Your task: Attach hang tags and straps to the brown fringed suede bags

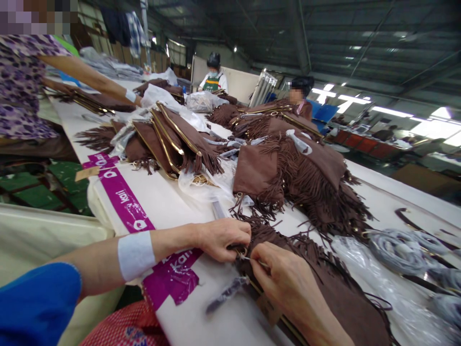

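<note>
curling close together, both hands pinch at the brown bag.

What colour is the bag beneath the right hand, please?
The bag is brown, best seen in the head view.

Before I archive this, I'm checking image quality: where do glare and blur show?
In the head view, bright white panels at far right look washed out against the dark ceiling; crinkled clear plastic sheeting carries glare; the slim, dark plastic-wrapped piece below the bare left hand looks blurred.
</note>
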The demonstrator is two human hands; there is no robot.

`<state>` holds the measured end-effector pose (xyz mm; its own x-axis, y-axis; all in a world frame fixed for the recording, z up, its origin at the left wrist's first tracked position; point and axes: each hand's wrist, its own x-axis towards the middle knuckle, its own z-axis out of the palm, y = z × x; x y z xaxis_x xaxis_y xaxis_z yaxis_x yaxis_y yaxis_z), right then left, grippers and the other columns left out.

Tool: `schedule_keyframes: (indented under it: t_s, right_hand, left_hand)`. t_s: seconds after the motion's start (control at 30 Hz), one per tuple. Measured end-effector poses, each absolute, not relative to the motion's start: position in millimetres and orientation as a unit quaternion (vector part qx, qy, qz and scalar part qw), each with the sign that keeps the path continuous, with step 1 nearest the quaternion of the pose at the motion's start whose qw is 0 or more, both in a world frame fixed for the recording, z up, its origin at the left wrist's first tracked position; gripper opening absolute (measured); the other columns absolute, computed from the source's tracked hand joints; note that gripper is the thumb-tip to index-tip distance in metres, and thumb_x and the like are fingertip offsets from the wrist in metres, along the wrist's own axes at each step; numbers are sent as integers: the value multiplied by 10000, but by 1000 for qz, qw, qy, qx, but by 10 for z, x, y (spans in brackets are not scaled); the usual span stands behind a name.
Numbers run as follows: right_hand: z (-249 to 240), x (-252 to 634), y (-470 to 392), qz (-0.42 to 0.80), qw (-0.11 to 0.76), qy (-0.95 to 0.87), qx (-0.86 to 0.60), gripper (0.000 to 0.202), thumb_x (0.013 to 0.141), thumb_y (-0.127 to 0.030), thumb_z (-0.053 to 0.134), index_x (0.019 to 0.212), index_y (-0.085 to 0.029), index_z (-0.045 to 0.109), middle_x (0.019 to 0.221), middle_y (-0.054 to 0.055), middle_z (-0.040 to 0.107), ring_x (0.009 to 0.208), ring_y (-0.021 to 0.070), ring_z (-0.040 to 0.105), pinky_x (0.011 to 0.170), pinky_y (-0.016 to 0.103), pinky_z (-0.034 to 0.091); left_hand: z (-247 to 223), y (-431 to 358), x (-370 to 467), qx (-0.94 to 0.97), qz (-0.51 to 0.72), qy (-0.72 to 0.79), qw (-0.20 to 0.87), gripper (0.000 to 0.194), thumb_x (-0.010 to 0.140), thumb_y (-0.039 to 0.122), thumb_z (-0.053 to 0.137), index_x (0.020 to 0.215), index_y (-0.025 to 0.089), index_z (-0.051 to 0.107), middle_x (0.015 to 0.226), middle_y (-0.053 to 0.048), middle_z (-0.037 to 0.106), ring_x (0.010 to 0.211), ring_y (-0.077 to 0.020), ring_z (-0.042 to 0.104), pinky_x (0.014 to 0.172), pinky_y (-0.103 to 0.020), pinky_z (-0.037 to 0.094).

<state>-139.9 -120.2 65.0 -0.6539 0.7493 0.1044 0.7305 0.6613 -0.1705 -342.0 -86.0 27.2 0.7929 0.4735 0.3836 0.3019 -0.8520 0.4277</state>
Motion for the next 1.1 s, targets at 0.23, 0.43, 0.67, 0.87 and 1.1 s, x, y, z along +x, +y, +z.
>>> schedule_keyframes:
  t_s: [0.23,0.43,0.67,0.87,1.1]
  right_hand:
    - [680,-1384,-1211,28,82,-914,-396,180,871,-143,500,721,-217,567,691,-17,630,631,170,627,562,279,318]
    - [609,-1398,-1220,-43,137,-925,-351,210,883,-170,494,690,-225,557,654,-20,608,548,159,606,502,296,264]
    - [552,-1404,-1214,24,134,-921,-366,194,898,-179,479,743,-225,587,694,-15,614,611,163,608,546,287,292]
    - [597,-1430,-1183,171,139,-881,-418,159,880,-207,532,737,-233,597,709,-31,643,671,153,609,615,258,355]
    - [594,-1444,-1145,305,149,-812,-475,20,826,-252,574,840,-249,560,606,-76,625,588,140,573,573,239,357]
  left_hand:
    - [293,-860,-3429,931,233,219,178,146,701,108,569,826,181,544,909,-70,581,828,-189,554,744,-277,463]
    - [290,-858,-3436,928,250,209,180,130,698,120,583,797,179,523,900,-71,573,812,-183,550,721,-271,459]
    - [284,-872,-3438,919,258,217,204,158,680,101,572,786,184,488,921,-76,565,837,-186,540,748,-268,461]
    - [305,-876,-3459,907,271,214,242,171,675,87,545,785,187,461,885,-58,525,809,-176,510,730,-261,451]
    - [372,-885,-3482,889,292,214,280,174,697,56,499,807,183,454,919,-76,525,854,-186,513,781,-276,454]
